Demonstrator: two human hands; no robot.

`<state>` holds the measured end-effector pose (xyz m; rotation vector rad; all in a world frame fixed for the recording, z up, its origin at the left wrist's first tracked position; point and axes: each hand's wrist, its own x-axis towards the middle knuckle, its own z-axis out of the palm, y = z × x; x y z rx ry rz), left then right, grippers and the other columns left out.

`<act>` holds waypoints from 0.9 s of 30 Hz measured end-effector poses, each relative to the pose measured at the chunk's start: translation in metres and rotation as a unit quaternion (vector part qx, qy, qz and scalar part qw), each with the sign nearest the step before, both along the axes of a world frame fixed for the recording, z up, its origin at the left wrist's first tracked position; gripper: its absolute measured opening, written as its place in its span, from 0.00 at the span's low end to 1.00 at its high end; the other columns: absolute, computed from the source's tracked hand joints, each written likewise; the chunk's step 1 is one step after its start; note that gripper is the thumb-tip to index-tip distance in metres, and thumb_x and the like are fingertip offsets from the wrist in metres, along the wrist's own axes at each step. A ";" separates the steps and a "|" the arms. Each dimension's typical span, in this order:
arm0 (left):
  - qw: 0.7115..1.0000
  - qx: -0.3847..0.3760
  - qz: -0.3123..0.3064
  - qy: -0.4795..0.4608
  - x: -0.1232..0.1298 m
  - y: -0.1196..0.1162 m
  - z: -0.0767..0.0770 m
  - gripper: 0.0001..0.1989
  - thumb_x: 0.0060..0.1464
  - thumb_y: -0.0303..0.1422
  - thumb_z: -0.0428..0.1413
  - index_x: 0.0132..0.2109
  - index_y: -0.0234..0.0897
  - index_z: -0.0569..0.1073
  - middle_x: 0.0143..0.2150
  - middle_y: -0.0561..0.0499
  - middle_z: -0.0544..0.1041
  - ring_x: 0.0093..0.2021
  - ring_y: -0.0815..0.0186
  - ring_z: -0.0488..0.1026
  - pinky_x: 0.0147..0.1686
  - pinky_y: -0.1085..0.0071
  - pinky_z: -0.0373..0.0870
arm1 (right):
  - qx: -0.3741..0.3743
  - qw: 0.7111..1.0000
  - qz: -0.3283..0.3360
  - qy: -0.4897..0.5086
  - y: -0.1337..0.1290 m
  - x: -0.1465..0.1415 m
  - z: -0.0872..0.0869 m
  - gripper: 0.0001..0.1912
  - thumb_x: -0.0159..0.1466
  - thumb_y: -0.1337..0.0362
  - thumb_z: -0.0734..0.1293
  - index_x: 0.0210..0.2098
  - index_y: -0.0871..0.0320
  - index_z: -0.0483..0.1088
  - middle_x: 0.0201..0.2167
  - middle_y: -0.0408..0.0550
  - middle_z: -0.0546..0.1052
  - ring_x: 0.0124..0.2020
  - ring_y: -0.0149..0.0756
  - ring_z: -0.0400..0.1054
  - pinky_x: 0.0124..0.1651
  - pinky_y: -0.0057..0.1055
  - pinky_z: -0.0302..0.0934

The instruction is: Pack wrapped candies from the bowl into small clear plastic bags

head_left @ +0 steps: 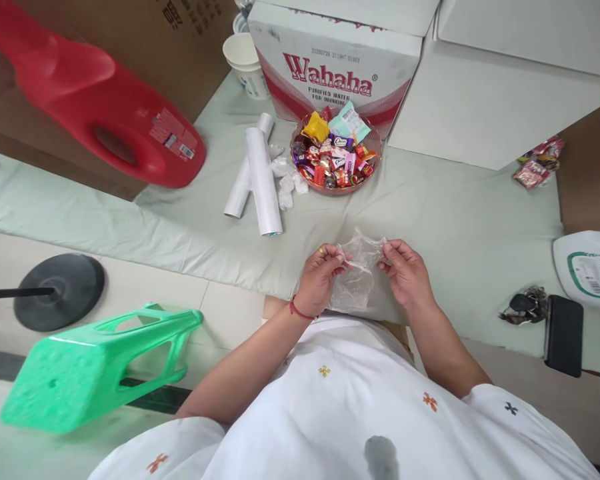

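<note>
A clear plastic bag [354, 290] hangs between my hands at the table's near edge, its rim spread apart. My left hand [321, 277], with a ring and a red wrist string, pinches the bag's left side. The right side of the rim is pinched by my right hand [404, 272]. Beyond them stands a glass bowl [341, 192] heaped with wrapped candies [337, 157]. Left of the bowl lie two white rolls [265, 183], one across the other, beside several small crumpled clear plastic pieces [286, 190].
Behind the bowl are a Wahaha carton [330, 67] and paper cups [247, 63]. A red jug [105, 107] is at the left. On the right are candy packets [537, 165], keys [524, 307], a phone [564, 335] and a white container [590, 267]. A green stool [70, 380] stands lower left.
</note>
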<state>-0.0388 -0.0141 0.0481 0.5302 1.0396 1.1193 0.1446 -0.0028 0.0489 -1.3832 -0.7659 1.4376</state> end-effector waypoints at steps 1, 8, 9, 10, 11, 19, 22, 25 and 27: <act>1.000 0.004 0.001 -0.003 0.001 0.000 0.001 0.15 0.48 0.40 0.67 0.35 0.39 0.70 0.37 0.52 0.80 0.35 0.69 0.76 0.34 0.73 0.68 | -0.001 1.000 0.007 -0.008 -0.001 0.000 0.001 0.21 0.58 0.43 0.74 0.34 0.53 0.72 0.36 0.43 0.74 0.35 0.32 0.66 0.35 0.28 0.65; 0.997 0.076 -0.005 -0.007 0.015 -0.003 0.006 0.16 0.53 0.44 0.67 0.37 0.40 0.70 0.41 0.51 0.80 0.41 0.67 0.78 0.47 0.67 0.73 | -0.013 0.990 0.071 -0.119 -0.014 -0.008 0.006 0.28 0.61 0.34 0.67 0.37 0.53 0.72 0.40 0.48 0.77 0.42 0.39 0.69 0.40 0.33 0.68; 0.996 0.087 -0.007 -0.010 0.016 -0.003 0.006 0.16 0.53 0.44 0.67 0.38 0.39 0.71 0.41 0.51 0.80 0.41 0.67 0.77 0.48 0.67 0.73 | -0.005 0.988 0.079 -0.133 -0.015 -0.009 0.006 0.25 0.59 0.37 0.70 0.35 0.54 0.71 0.36 0.47 0.76 0.40 0.38 0.69 0.41 0.33 0.67; 0.996 0.093 -0.007 -0.013 0.015 -0.003 0.006 0.16 0.53 0.44 0.67 0.38 0.39 0.71 0.41 0.51 0.80 0.41 0.67 0.77 0.48 0.67 0.73 | 0.002 0.987 0.080 -0.138 -0.016 -0.008 0.006 0.23 0.59 0.39 0.72 0.33 0.54 0.71 0.33 0.45 0.75 0.37 0.37 0.68 0.40 0.32 0.66; 0.996 0.093 -0.003 -0.014 0.014 -0.002 0.006 0.16 0.53 0.43 0.67 0.37 0.39 0.71 0.41 0.51 0.80 0.41 0.67 0.77 0.48 0.67 0.73 | 0.006 0.988 0.072 -0.133 -0.015 -0.008 0.005 0.22 0.58 0.42 0.73 0.31 0.54 0.70 0.30 0.43 0.73 0.34 0.35 0.66 0.39 0.32 0.65; 0.999 -0.028 0.014 0.020 -0.002 0.004 0.003 0.22 0.52 0.52 0.65 0.37 0.40 0.68 0.38 0.52 0.77 0.34 0.70 0.73 0.33 0.74 0.71 | -0.018 0.996 -0.015 -0.084 -0.003 -0.009 0.012 0.18 0.57 0.46 0.73 0.30 0.53 0.69 0.28 0.41 0.71 0.26 0.30 0.63 0.24 0.26 0.59; 0.997 -0.056 -0.042 0.037 0.004 -0.007 0.006 0.27 0.54 0.59 0.60 0.37 0.38 0.72 0.35 0.51 0.74 0.32 0.69 0.70 0.28 0.74 0.68 | 0.007 0.994 -0.002 -0.110 -0.006 -0.018 0.013 0.19 0.61 0.45 0.71 0.31 0.53 0.68 0.26 0.40 0.70 0.24 0.29 0.62 0.23 0.27 0.58; 0.993 -0.057 -0.066 0.077 0.013 -0.012 0.008 0.25 0.52 0.57 0.63 0.36 0.37 0.73 0.34 0.51 0.74 0.34 0.67 0.70 0.30 0.73 0.68 | 0.045 0.987 0.024 -0.149 -0.012 -0.026 0.011 0.19 0.64 0.44 0.70 0.32 0.53 0.69 0.25 0.39 0.70 0.24 0.30 0.62 0.26 0.28 0.61; 0.992 -0.049 -0.051 0.104 0.015 -0.010 0.007 0.20 0.50 0.50 0.67 0.35 0.37 0.73 0.31 0.53 0.73 0.34 0.68 0.70 0.31 0.73 0.66 | 0.067 0.984 0.040 -0.161 -0.015 -0.027 0.009 0.18 0.65 0.45 0.69 0.33 0.53 0.70 0.25 0.40 0.70 0.25 0.31 0.63 0.29 0.29 0.63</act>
